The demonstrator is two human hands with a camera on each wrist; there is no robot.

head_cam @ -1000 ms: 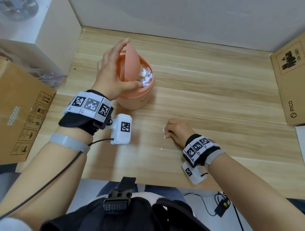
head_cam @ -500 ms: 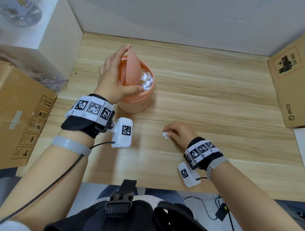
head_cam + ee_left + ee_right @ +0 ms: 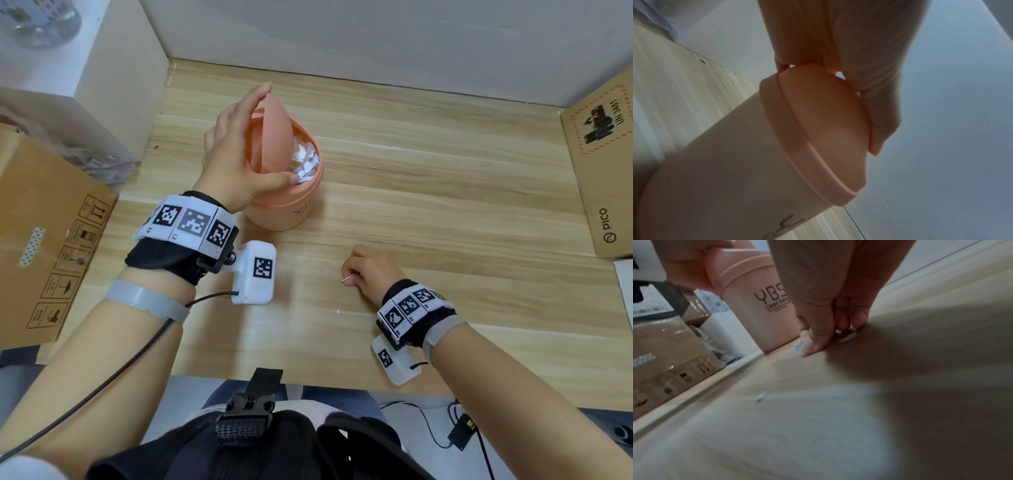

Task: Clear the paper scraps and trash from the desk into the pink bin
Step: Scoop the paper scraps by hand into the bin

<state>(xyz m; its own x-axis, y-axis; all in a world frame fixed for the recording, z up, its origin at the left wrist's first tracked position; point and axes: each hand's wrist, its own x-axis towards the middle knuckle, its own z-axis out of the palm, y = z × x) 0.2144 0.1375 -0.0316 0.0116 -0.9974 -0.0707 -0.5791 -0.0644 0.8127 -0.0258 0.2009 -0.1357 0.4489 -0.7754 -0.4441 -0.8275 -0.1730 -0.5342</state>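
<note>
Fingers (image 3: 349,270) of your right hand (image 3: 371,274) curl down on the desk (image 3: 445,212), pinching a small paper scrap (image 3: 346,280). Your left hand (image 3: 236,154) holds the pink bin (image 3: 291,209) by its tilted swing lid (image 3: 275,133), thumb on the rim; another scrap (image 3: 338,311) lies nearby.

bin (image 3: 289,209) on desk (image 3: 445,192) | scraps (image 3: 305,161) in bin | box (image 3: 603,164) right

Office or storeroom corner: wooden desk (image 3: 428,212), stacked cardboard shipping boxes (image 3: 603,164).
</note>
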